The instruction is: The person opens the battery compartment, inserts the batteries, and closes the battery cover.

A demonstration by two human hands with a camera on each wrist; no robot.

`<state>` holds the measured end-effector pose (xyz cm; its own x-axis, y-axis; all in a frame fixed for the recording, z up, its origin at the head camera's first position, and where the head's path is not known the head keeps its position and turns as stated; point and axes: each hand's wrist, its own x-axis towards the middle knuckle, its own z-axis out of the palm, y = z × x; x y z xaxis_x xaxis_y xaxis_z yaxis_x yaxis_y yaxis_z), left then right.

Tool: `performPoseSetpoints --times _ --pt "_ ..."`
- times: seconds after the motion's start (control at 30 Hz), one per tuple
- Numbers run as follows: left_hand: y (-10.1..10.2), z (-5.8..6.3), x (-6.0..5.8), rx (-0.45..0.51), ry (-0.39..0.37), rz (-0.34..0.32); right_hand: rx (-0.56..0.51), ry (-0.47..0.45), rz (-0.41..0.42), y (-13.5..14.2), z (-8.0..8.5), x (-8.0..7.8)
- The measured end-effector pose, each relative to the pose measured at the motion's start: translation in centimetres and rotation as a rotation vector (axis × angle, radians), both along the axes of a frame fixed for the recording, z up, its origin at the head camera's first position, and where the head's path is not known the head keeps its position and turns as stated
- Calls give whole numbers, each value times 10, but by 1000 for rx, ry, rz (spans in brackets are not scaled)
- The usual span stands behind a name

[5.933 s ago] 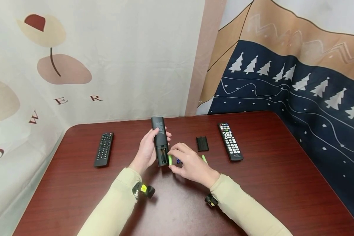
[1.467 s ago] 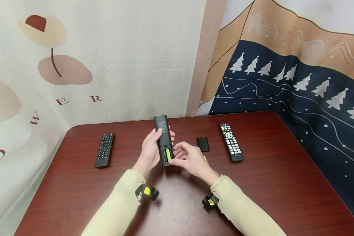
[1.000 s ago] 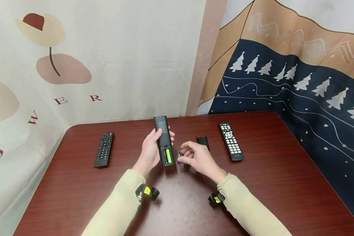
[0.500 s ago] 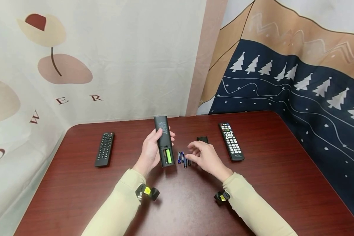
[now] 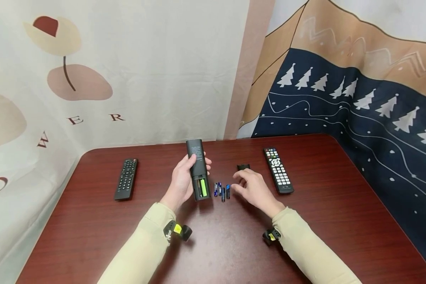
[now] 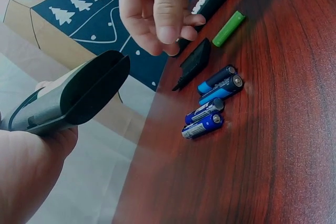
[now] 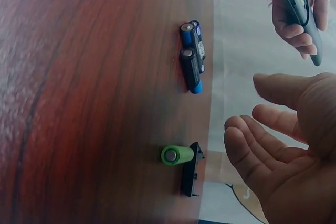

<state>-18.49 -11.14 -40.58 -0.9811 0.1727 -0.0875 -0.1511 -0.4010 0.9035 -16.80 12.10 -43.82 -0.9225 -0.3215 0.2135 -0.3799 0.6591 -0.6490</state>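
Observation:
My left hand (image 5: 181, 179) grips a black remote control (image 5: 195, 156), its back turned up and its battery compartment uncovered. One green battery (image 5: 203, 188) lies in the right-hand slot; the slot to its left shows bare metal contacts. My right hand (image 5: 256, 192) hovers over the table with loosely bent fingers, holding nothing. Near it, the right wrist view shows a second green battery (image 7: 178, 155) on the table beside the black battery cover (image 7: 190, 174). The head view hides this battery behind my right hand and shows only the cover's far end.
Several blue-and-black batteries (image 5: 223, 193) lie between the held remote and my right hand. A black remote (image 5: 126, 179) rests at the left of the brown table (image 5: 206, 252), another with white buttons (image 5: 278, 170) at the right. Curtains hang behind the table's far edge.
Earlier my right fingers held a green battery beside the compartment; it then sat in the slot. My right hand has since moved right, uncovering the blue batteries. My left hand keeps its grip.

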Motion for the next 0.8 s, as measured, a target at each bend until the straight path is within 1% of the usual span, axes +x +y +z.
performPoseSetpoints --times 0.17,0.37,0.63,0.8 --pt "0 0 0 16 8 -3 41 32 -22 4 -3 0" --pt "-1 1 0 -2 1 -6 74 64 -45 8 -6 0" --pt "0 1 0 0 3 -2 109 22 -83 12 -8 -1" --pt "0 2 0 -6 1 -3 156 13 -96 13 -10 -1"
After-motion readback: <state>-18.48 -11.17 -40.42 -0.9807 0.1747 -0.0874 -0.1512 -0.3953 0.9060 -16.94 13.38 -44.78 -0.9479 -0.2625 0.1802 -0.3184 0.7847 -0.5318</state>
